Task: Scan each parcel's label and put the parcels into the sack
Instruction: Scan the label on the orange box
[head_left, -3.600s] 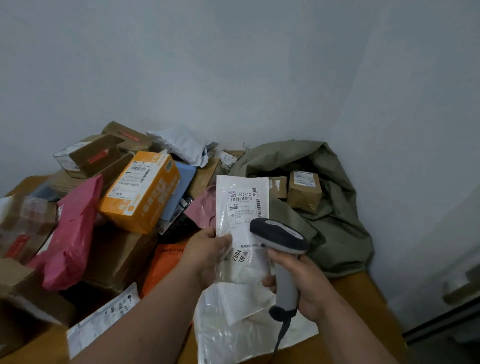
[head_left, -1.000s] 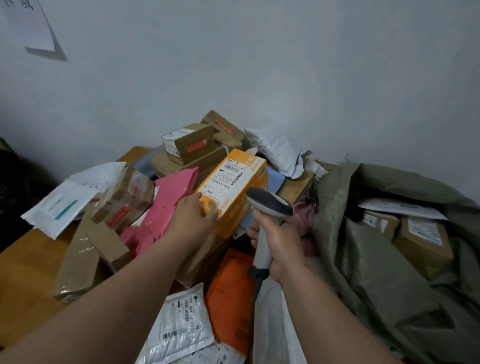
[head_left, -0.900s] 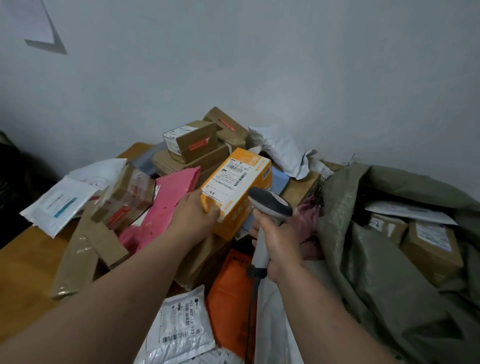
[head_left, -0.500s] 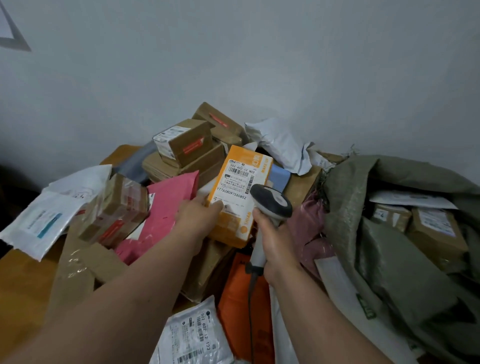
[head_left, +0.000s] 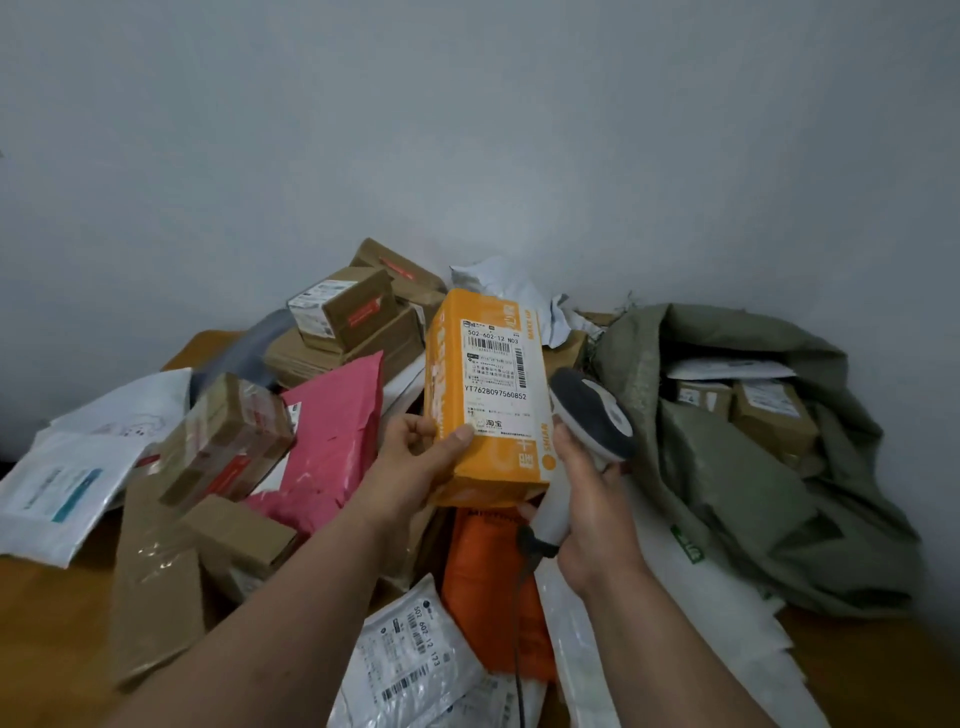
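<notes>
Left grip (head_left: 415, 457): fingers and thumb curled round the orange box (head_left: 485, 400), held upright above the pile, label (head_left: 493, 382) facing the camera. Right grip (head_left: 589, 499): closed round the handle of the scanner (head_left: 589, 423), whose head sits just beside the label. Sack (head_left: 753, 467): green, open at right on the table (head_left: 41, 623), holding at least 2 brown boxes (head_left: 774, 415) and a white mailer. Outstanding: many cartons and mailers, including the pink mailer (head_left: 332, 426), lie outside the sack. Progress: apparently early; scan step in hand.
</notes>
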